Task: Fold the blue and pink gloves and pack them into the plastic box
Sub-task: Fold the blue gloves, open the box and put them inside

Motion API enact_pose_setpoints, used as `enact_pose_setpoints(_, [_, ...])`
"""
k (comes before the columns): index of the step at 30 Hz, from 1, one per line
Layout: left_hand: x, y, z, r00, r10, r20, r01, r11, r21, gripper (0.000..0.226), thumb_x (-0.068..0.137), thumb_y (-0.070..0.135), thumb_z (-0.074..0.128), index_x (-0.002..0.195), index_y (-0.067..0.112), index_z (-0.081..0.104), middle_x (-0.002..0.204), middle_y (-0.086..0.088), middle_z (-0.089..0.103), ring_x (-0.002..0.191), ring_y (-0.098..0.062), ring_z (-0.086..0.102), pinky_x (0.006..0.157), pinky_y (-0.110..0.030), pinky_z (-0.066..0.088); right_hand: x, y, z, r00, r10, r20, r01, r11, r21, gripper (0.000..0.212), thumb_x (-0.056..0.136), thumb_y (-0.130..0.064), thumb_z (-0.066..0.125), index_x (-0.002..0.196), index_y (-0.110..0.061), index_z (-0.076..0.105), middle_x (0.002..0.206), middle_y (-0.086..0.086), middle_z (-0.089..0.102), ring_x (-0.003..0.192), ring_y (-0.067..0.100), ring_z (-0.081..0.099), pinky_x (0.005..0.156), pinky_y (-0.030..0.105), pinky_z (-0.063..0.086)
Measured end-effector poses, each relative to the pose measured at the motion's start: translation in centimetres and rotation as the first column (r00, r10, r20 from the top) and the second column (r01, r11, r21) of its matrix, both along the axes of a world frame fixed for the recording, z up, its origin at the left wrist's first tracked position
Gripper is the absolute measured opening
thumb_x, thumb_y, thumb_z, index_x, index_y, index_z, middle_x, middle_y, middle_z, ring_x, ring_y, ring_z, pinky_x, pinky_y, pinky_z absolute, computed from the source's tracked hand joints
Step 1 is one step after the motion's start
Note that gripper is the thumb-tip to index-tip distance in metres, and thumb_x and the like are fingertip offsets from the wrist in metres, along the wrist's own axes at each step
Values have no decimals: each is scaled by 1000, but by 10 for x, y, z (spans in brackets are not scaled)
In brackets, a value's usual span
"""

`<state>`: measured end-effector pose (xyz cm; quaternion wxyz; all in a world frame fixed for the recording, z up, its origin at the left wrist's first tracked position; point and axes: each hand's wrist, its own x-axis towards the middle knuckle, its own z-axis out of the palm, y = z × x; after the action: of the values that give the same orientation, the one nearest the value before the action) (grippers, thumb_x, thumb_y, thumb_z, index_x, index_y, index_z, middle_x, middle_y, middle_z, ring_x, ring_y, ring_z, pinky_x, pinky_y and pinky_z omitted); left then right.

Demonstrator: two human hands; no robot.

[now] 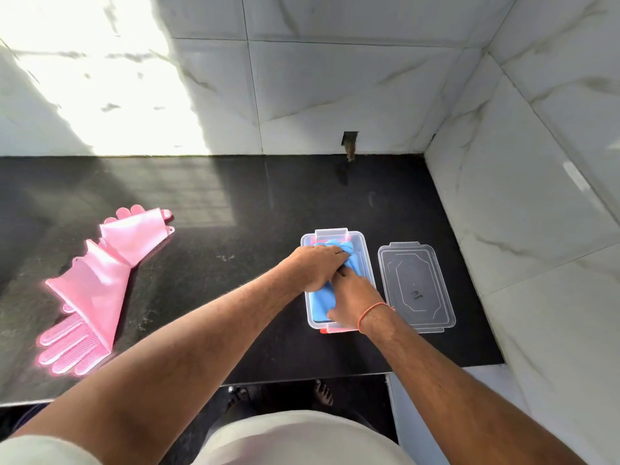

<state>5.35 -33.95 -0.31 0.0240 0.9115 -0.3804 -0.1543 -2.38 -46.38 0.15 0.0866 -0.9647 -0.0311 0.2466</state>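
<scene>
While a dark handwritten mark sits in the middle of the clear flat plastic lid, it is too smeared to read, perhaps two characters. That lid lies on the black stone counter just to the right of the clear rectangular plastic box. Both forearms reach forward over the counter, and both hands press down inside the box on the folded blue rubber gloves. Fingers of the left hand are curled down over the far end of the blue bundle; the right hand, an orange thread at its wrist, lies flat on the near end, fingers bent against it. Two pink rubber gloves lie unfolded, overlapping, well apart to the left.
</scene>
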Motion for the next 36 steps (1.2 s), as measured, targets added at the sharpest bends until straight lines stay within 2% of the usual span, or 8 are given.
enact_pose_setpoints(6, [9,-9,-3,997,-14,-73,22,994,110,49,99,17,71,145,17,56,144,-1,68,132,-32,66,92,-42,52,5,1,-2,998,12,-57,-12,1000,-6,88,90,-26,73,166,-20,28,166,7,39,123,41,68,103,46,55])
enact_pose_setpoints(9, [11,-8,-7,995,-17,-96,25,996,80,45,95,14,73,138,16,59,134,-2,70,123,-32,69,81,-39,46,5,1,-3,998,-6,-62,6,1000,3,88,91,-25,72,166,-19,27,167,8,37,120,41,69,101,46,56])
enact_pose_setpoints(15, [10,1,-9,995,-18,-100,9,996,-86,25,93,4,63,115,14,67,117,-5,74,110,-31,71,78,-34,41,-4,1,-1,994,-93,61,87,992,96,62,92,-16,67,151,-16,49,154,7,52,114,42,69,93,45,56])
enact_pose_setpoints(19, [2,9,-3,998,46,-40,-54,975,-216,50,92,7,65,140,23,66,130,1,69,120,-27,66,91,-44,55,-10,4,0,985,-127,118,120,990,69,62,94,-23,67,152,-17,47,149,8,56,118,39,66,95,45,56])
enact_pose_setpoints(23, [0,21,5,989,125,76,-95,944,-315,60,91,22,76,149,29,63,142,6,62,129,-24,56,105,-42,50,-15,3,2,970,-146,194,137,989,57,58,99,-35,64,152,-21,46,147,5,56,118,35,66,97,45,56])
enact_pose_setpoints(28, [9,27,14,981,144,-131,-185,902,-391,58,98,5,65,154,18,58,152,1,58,142,-25,50,120,-38,42,-21,-3,0,957,-185,222,179,983,46,60,101,-37,60,157,-18,46,153,6,54,120,34,63,106,43,52])
enact_pose_setpoints(32, [10,21,18,976,100,-195,-172,901,-398,54,103,6,63,155,19,57,154,0,56,146,-25,48,122,-34,37,-24,-4,4,946,-222,238,209,975,79,61,102,-38,59,158,-18,45,155,6,53,122,33,63,107,42,53])
enact_pose_setpoints(36, [6,26,24,992,67,-111,-110,893,-437,43,104,15,62,147,21,65,147,2,65,135,-24,58,116,-37,46,-26,0,14,917,-250,310,222,967,124,55,103,-35,59,155,-19,49,153,4,56,122,31,62,109,41,50])
